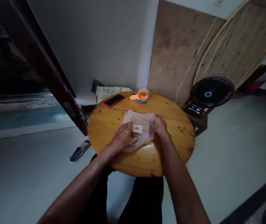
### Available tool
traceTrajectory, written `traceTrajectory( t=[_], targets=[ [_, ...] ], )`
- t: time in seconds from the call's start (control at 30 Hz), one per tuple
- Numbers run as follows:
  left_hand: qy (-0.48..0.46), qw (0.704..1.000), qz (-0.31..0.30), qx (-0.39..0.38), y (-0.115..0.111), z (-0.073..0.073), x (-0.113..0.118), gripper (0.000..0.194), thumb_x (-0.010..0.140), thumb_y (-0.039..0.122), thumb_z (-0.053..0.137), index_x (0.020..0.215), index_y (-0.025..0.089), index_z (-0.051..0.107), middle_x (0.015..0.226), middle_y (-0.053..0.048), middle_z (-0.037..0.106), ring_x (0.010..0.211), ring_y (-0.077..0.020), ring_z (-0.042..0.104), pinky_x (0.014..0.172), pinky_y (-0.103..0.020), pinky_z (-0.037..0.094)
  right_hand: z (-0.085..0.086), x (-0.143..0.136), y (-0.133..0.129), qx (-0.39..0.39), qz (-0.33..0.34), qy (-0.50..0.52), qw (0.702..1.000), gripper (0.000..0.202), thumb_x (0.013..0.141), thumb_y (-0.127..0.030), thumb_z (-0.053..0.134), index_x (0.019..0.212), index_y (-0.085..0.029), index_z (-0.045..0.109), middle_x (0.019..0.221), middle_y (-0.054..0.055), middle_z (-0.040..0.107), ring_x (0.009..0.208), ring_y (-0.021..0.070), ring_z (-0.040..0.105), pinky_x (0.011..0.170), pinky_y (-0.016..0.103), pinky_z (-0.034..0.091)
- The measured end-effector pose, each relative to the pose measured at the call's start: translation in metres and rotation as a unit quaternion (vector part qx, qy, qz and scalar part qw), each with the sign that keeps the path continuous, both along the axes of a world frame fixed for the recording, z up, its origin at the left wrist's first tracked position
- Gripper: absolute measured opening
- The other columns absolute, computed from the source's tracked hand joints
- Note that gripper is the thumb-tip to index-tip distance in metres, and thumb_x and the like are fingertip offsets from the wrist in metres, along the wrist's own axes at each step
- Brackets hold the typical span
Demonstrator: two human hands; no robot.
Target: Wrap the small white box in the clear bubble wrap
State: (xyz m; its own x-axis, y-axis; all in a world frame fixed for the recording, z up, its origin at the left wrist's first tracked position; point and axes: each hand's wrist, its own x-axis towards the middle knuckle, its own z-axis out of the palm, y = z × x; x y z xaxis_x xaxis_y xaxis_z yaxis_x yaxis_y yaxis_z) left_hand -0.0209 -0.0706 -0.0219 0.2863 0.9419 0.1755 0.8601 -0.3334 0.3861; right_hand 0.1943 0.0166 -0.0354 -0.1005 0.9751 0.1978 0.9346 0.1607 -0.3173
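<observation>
A small pale box (pixel 137 129) with a red mark on its top rests on a sheet of pinkish bubble wrap (pixel 147 137), which is spread over the round wooden table. My left hand (pixel 123 136) is at the box's left side, with the fingers by its far edge and the thumb by its near edge, closed about it. At the sheet's right edge, my right hand (pixel 160 125) is curled with its fingers on the bubble wrap. The fingertips of this hand are partly hidden.
An orange and blue tape dispenser (pixel 142 95) and a red-edged phone (pixel 114 100) lie at the back of the round table (pixel 177 130). A black fan (pixel 208 93) stands to the right. A slipper (pixel 78 153) is on the floor at left, and a wall rises behind.
</observation>
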Motion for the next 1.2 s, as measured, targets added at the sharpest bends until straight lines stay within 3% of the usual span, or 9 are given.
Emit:
traceTrajectory(
  t=[0.13,0.27,0.43,0.57,0.67,0.8,0.97,1.1,1.2],
  targets=[
    [-0.013,1.0,-0.019,-0.013,-0.009,-0.025,0.001,0.1,0.067,0.061,0.067,0.144,0.01,0.029,0.146,-0.021,0.04,0.136,-0.0365,0.037,0.113,-0.048,0.032,-0.003,0.004,-0.003,0.005,-0.039,-0.017,0.999,0.034,0.086,-0.024,0.046,0.116,-0.019,0.061,0.127,0.015,0.057,0.117,0.0326,0.051,0.097,0.047,0.04],
    [-0.005,0.999,-0.021,-0.028,-0.015,-0.038,-0.001,0.119,0.061,0.072,0.064,0.149,0.005,0.018,0.155,-0.024,0.024,0.145,-0.0393,0.019,0.118,-0.053,0.019,-0.003,0.004,-0.003,0.033,-0.009,0.007,0.999,0.038,0.084,-0.021,0.047,0.12,-0.023,0.06,0.13,0.013,0.056,0.121,0.0306,0.048,0.1,0.046,0.038],
    [-0.012,1.0,-0.021,-0.014,-0.012,-0.042,-0.001,0.123,0.058,0.078,0.062,0.149,0.007,0.018,0.155,-0.023,0.025,0.146,-0.0381,0.017,0.119,-0.052,0.016,0.005,0.003,-0.001,0.036,0.142,0.075,0.986,0.023,0.081,-0.016,0.051,0.092,-0.022,0.07,0.128,0.006,0.059,0.121,0.0241,0.052,0.104,0.039,0.039],
    [-0.016,1.0,-0.016,-0.013,-0.011,-0.042,0.0,0.122,0.058,0.076,0.063,0.149,0.008,0.02,0.155,-0.024,0.025,0.146,-0.0386,0.018,0.119,-0.052,0.017,0.011,0.001,-0.008,-0.059,0.254,0.12,0.958,0.03,0.078,-0.037,0.067,0.106,-0.027,0.069,0.148,0.003,0.042,0.135,0.0257,0.041,0.111,0.042,0.034],
    [-0.015,1.0,-0.019,-0.009,-0.012,-0.043,0.0,0.121,0.059,0.075,0.063,0.149,0.008,0.019,0.156,-0.024,0.024,0.146,-0.039,0.017,0.119,-0.053,0.017,0.011,-0.004,-0.012,-0.114,0.281,0.082,0.949,0.052,0.067,-0.049,0.076,0.114,-0.028,0.067,0.151,0.005,0.039,0.138,0.0297,0.038,0.113,0.045,0.031],
    [-0.012,1.0,-0.026,0.0,-0.012,-0.045,-0.002,0.119,0.06,0.074,0.064,0.15,0.011,0.018,0.156,-0.021,0.024,0.146,-0.0376,0.017,0.119,-0.052,0.016,0.009,-0.007,-0.009,-0.092,0.28,0.066,0.953,0.04,0.067,-0.043,0.076,0.102,-0.025,0.071,0.149,0.005,0.043,0.134,0.0298,0.043,0.112,0.044,0.033],
    [0.003,1.0,-0.019,-0.017,-0.012,-0.045,-0.001,0.117,0.06,0.077,0.061,0.149,0.012,0.022,0.157,-0.021,0.023,0.147,-0.0382,0.015,0.119,-0.051,0.013,0.017,0.018,-0.009,-0.044,0.185,0.142,0.971,0.03,0.071,-0.031,0.067,0.099,-0.021,0.071,0.131,0.006,0.059,0.122,0.027,0.054,0.105,0.041,0.041],
    [0.0,0.999,-0.03,-0.018,-0.012,-0.044,-0.001,0.118,0.06,0.077,0.061,0.149,0.01,0.022,0.157,-0.022,0.021,0.147,-0.0387,0.013,0.119,-0.052,0.012,0.017,0.058,-0.031,-0.017,0.013,0.134,0.991,0.03,0.073,-0.034,0.063,0.099,-0.021,0.068,0.107,0.008,0.069,0.1,0.0264,0.064,0.093,0.04,0.048],
    [-0.013,0.999,-0.034,-0.014,-0.013,-0.042,-0.001,0.117,0.06,0.077,0.06,0.149,0.011,0.022,0.157,-0.021,0.023,0.147,-0.0384,0.014,0.119,-0.052,0.01,0.01,0.082,-0.053,-0.015,-0.08,0.103,0.991,0.036,0.076,-0.036,0.059,0.105,-0.018,0.066,0.107,0.014,0.069,0.099,0.0305,0.064,0.089,0.045,0.05]
  ],
)
